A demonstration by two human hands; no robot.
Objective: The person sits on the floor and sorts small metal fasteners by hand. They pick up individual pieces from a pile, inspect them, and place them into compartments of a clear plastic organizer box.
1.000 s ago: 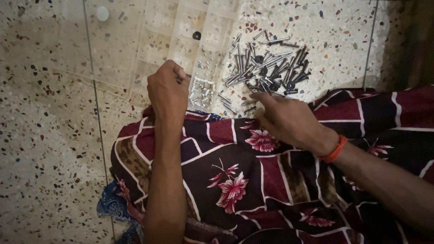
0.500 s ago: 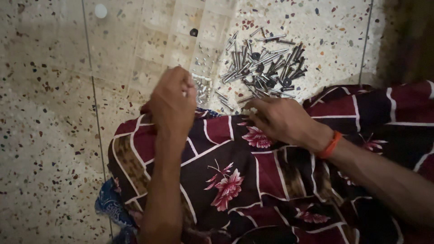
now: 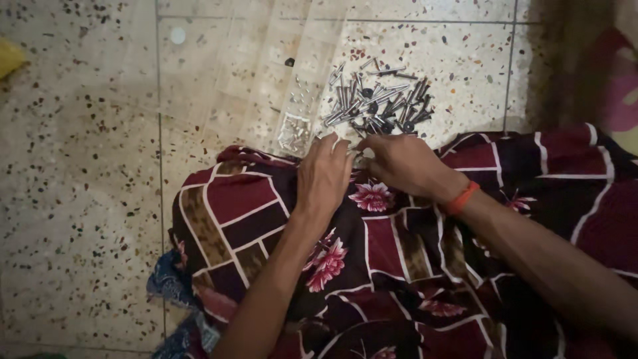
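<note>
Here the terrazzo floor bears a clear compartment organiser, with the loose heap of screws and bolts just beside it. Left hand and right hand meet at the heap's near edge; whether either grips a screw cannot be told. Best to pick one piece at a time.

Dim, warm light w/ soft blur, dark right edge.

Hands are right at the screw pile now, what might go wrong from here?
The loose screws lie in a heap on the bare floor, so a sweep by the left hand or right hand could scatter them. The clear organizer tray is hard to see against the speckled tile and easy to knock. The patterned cloth reaches the pile's edge and could hide small pieces.
</note>
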